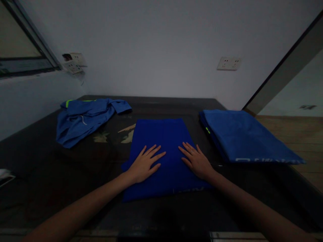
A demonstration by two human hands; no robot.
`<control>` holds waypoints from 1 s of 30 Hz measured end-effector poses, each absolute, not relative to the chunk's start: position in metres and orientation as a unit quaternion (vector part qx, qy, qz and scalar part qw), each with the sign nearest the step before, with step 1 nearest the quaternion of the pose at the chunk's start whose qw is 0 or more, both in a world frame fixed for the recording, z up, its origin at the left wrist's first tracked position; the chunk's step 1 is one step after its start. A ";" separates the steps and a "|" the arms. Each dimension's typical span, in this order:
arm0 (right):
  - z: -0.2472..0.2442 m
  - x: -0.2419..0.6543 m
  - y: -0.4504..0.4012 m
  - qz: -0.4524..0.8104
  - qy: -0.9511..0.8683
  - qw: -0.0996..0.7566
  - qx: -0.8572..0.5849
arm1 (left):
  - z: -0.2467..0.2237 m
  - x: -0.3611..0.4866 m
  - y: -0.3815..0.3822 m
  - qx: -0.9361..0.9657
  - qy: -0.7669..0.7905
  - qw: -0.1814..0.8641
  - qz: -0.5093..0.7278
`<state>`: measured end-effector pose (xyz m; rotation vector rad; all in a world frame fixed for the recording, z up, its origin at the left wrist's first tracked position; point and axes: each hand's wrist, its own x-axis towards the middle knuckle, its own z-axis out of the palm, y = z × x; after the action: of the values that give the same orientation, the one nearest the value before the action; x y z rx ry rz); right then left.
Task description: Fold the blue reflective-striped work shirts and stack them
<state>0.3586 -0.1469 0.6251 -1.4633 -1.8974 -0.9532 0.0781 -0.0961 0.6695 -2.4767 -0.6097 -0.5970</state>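
Note:
A deep-blue folded garment [161, 134] lies flat in front of me, with pale lettering partly visible along its near edge. My left hand [145, 164] rests palm down on its left side, fingers spread. On the right side of the same cloth lies my right hand [195, 159], also flat with the fingers apart. Neither hand grips anything. Off to the right is a stack of folded lighter-blue garments [242, 132] with white print at the near edge. A crumpled blue garment [85, 116] with bright green trim sits at the far left.
Everything lies on a dark, glossy table [101, 188] with a raised back edge. Behind it stands a pale wall with a double socket [228, 63] at right and more sockets [75, 62] near the left corner. A white object [5, 176] is at the left edge.

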 end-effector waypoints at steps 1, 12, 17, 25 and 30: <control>0.626 0.358 -0.149 -0.358 -0.704 0.278 -0.547 | 0.669 0.076 -0.100 -0.911 -0.227 0.258 -0.227; 0.597 0.349 -0.183 -0.314 -0.788 0.260 -0.461 | 0.631 0.052 -0.142 -0.929 -0.195 0.268 -0.164; 0.587 0.358 -0.181 -0.338 -0.773 0.266 -0.466 | 0.627 0.041 -0.137 -0.921 -0.193 0.290 -0.176; 0.582 0.358 -0.182 -0.345 -0.761 0.278 -0.473 | 0.614 0.028 -0.141 -0.916 -0.241 0.264 -0.181; 0.584 0.355 -0.187 -0.289 -0.769 0.293 -0.489 | 0.627 0.016 -0.141 -0.944 -0.251 0.096 -0.194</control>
<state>0.3547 -0.1871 0.5845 -1.3017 -2.0484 -0.7691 0.0160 -0.1414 0.6270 -2.7956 -0.7425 -0.5737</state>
